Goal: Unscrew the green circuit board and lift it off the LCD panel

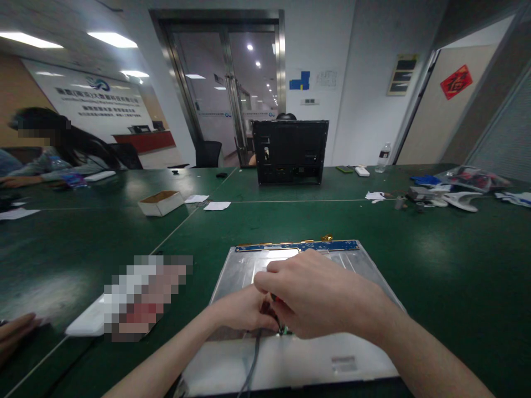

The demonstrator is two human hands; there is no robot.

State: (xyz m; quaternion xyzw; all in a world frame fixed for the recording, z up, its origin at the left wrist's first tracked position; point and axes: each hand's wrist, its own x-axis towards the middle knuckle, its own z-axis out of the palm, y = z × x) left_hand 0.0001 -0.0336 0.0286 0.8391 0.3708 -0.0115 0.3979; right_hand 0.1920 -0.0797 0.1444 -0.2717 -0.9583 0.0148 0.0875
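Observation:
A flat display panel (302, 354) lies on the green table in front of me, its silver metal and white back facing up. Along its far edge runs a narrow blue circuit board (298, 246). My left hand (244, 309) is closed low over the panel's middle, thumb and fingers pinched together. Crossing over it, my right hand (319, 293) is closed too, with a bit of red showing under its fingers. What either hand grips is mostly hidden. A small green part (284, 330) shows beneath the fingertips. The grey cable (254, 359) runs from below my left fingers to the near edge.
Beyond the panel, a black monitor-like frame (290, 152) stands upright. At left are an open white box (161, 203), paper (217, 205) and a partly blurred white item (89, 318). A co-worker's hand (19, 331) rests far left. Tools and bags (473, 179) lie at right.

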